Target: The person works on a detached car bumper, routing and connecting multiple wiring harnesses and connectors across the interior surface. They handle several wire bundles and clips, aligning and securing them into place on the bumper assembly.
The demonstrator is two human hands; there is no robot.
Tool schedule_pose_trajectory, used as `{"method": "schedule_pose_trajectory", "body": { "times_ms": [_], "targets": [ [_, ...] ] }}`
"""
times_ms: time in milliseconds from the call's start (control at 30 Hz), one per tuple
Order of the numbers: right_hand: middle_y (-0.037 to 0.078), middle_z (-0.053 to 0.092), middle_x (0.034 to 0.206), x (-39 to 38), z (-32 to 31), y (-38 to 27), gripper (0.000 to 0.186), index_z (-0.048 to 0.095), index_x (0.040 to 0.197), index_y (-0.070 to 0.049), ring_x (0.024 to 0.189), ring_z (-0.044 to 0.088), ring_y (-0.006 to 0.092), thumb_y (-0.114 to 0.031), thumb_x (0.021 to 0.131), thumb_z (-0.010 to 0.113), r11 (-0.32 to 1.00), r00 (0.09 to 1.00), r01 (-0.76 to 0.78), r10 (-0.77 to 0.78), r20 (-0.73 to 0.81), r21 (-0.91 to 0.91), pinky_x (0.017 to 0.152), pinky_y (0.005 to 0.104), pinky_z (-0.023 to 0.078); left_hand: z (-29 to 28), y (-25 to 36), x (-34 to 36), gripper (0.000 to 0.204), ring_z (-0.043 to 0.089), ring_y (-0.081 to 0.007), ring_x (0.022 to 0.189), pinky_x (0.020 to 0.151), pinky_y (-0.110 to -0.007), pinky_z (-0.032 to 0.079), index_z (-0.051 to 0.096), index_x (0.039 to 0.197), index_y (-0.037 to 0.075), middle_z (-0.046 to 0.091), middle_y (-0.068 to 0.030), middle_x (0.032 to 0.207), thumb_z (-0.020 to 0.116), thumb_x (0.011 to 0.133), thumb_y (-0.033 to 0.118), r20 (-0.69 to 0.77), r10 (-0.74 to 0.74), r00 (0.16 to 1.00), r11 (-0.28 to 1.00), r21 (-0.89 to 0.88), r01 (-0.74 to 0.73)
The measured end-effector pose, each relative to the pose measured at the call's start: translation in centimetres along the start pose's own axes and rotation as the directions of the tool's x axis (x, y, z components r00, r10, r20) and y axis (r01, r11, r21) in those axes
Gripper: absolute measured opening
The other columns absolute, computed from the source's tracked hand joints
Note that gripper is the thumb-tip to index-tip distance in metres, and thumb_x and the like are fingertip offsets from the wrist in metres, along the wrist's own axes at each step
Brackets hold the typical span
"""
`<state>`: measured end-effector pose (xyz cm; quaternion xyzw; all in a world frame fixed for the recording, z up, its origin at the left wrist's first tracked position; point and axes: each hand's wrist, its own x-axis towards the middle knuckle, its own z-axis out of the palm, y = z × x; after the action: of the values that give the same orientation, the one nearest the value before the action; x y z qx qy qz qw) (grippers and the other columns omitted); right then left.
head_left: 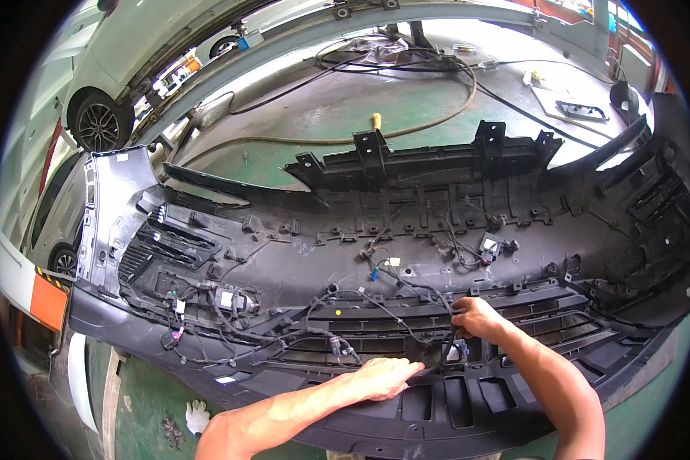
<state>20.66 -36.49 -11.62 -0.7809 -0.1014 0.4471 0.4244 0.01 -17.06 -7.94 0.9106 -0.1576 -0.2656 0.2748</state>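
Observation:
A large black car bumper [284,264] lies inner side up in front of me, with a dark wiring harness [395,314] strung across its grille. My right hand [479,318] has its fingers curled round a strand of the harness, right of the grille's middle. Lower and to the left, my left hand [387,378] is closed, its fingertips at the lower end of the same strand. A small sensor-like part [457,352] with a pale label sits between the hands. Another labelled module [234,300] and a connector with coloured wires [173,337] are at the left.
A light-coloured car [100,57] stands at the far left beside a grey lift beam [284,50]. Hoses [437,119] loop over the green floor. A yellow-handled tool [376,121] stands behind the bumper. A white glove [197,418] and dark small pieces [172,431] lie at lower left.

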Motion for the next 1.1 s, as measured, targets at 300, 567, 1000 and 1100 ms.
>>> {"method": "schedule_pose_trajectory", "body": {
  "times_ms": [300,567,1000,1100],
  "targets": [
    [0.017,0.075,0.093,-0.4,0.2,-0.5,0.048,0.061,0.128,0.009,0.072,0.073,0.0222,-0.012,0.086,0.071,0.991,0.996,0.088,-0.087,0.016,-0.097,0.072,0.0343,0.059,0.8,-0.4,0.5,0.053,0.066,-0.0439,0.104,0.088,-0.053,0.054,0.045,0.141,-0.003,0.066,-0.0248,0.110,0.064,0.096,0.019,0.050,-0.064,0.997,0.998,-0.015,0.064],
    [0.018,0.073,0.093,-0.6,0.4,0.1,0.046,0.063,0.123,0.010,0.079,0.071,0.0200,-0.015,0.085,0.074,0.997,0.997,0.067,-0.065,0.049,-0.045,0.074,0.0336,0.057,0.8,-0.5,0.6,0.060,0.066,-0.0445,0.103,0.088,-0.052,0.054,0.042,0.143,-0.004,0.067,-0.0259,0.110,0.067,0.094,0.020,0.176,-0.174,0.969,0.970,-0.140,0.199],
    [0.012,0.069,0.081,0.3,0.8,2.0,0.014,0.064,0.095,0.005,0.068,0.069,0.0220,-0.003,0.087,0.070,0.995,0.995,0.091,-0.092,0.035,0.035,0.059,0.0348,0.057,-3.1,1.3,-3.7,0.036,0.062,-0.0384,0.058,0.051,-0.050,0.046,0.051,0.076,0.003,0.056,-0.0147,0.061,0.069,0.094,0.029,-0.656,0.114,0.746,0.988,0.151,-0.017],
    [0.012,0.069,0.077,0.1,0.7,2.1,0.011,0.063,0.091,0.005,0.066,0.068,0.0219,-0.003,0.086,0.070,0.997,0.996,0.081,-0.082,0.033,0.008,0.057,0.0346,0.056,-3.9,1.8,-6.9,0.033,0.062,-0.0375,0.060,0.053,-0.049,0.047,0.054,0.079,0.004,0.057,-0.0138,0.063,0.066,0.096,0.029,-0.639,0.080,0.765,0.990,0.142,0.016]
  ]
}}
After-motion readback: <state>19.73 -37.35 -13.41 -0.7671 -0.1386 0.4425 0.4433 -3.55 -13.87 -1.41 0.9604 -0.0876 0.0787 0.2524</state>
